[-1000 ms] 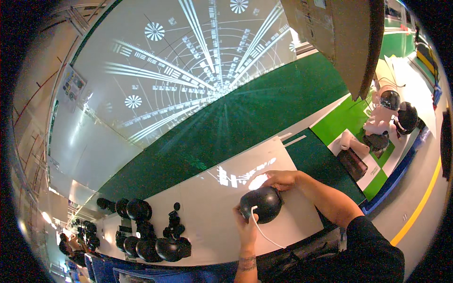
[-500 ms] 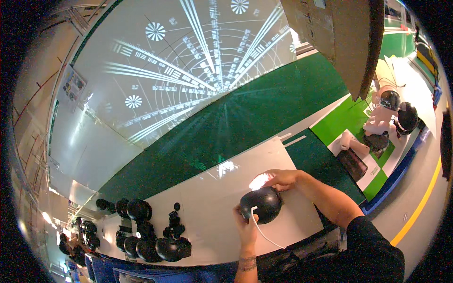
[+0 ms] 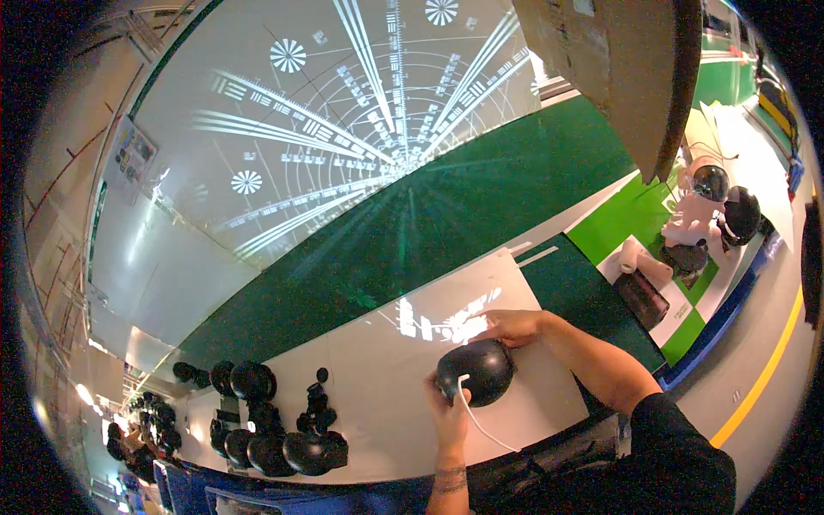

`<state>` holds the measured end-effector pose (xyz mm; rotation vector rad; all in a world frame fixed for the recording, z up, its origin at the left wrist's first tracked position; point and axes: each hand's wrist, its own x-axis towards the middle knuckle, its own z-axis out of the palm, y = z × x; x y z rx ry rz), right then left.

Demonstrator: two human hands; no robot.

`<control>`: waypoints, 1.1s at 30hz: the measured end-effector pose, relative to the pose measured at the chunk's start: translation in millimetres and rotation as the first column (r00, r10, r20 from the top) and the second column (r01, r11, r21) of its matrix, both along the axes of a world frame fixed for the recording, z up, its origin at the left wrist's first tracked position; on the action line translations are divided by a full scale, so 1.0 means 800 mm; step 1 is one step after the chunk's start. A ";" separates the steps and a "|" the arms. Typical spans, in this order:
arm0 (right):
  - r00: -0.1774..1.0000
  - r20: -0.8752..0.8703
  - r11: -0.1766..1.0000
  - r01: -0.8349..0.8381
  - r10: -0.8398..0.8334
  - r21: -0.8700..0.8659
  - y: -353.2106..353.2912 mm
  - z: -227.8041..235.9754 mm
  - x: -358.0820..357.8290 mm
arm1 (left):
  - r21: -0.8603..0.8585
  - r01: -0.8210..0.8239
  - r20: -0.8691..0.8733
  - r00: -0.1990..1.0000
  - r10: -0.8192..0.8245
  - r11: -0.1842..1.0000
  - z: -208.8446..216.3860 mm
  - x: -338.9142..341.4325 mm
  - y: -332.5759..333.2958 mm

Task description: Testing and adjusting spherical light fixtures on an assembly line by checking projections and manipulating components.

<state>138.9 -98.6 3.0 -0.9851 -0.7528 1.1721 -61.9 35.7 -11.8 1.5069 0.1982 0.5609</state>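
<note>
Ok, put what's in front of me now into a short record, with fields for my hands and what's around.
Held: black rounded device, white cable coming off it
Left hand: holding its left side
Right hand: holding its far right side
Surface: white table, bright light patches near the device
Left: cluster of black units
Right: green-and-white board, assorted items on it
Ahead: projected white pattern
</note>
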 end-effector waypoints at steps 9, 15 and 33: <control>0.986 -0.163 0.987 -0.010 0.036 0.161 0.001 -0.003 -0.003 | 0.009 0.013 0.013 1.000 -0.014 1.000 -0.009 0.003 0.008; 0.979 -0.191 0.987 -0.037 0.067 0.154 0.004 -0.006 -0.002 | 0.019 0.016 0.021 1.000 -0.016 1.000 -0.011 0.002 0.010; 0.990 -0.137 0.978 0.017 0.012 0.208 0.017 -0.011 -0.011 | -0.052 0.004 -0.014 1.000 -0.005 0.999 -0.003 -0.006 0.009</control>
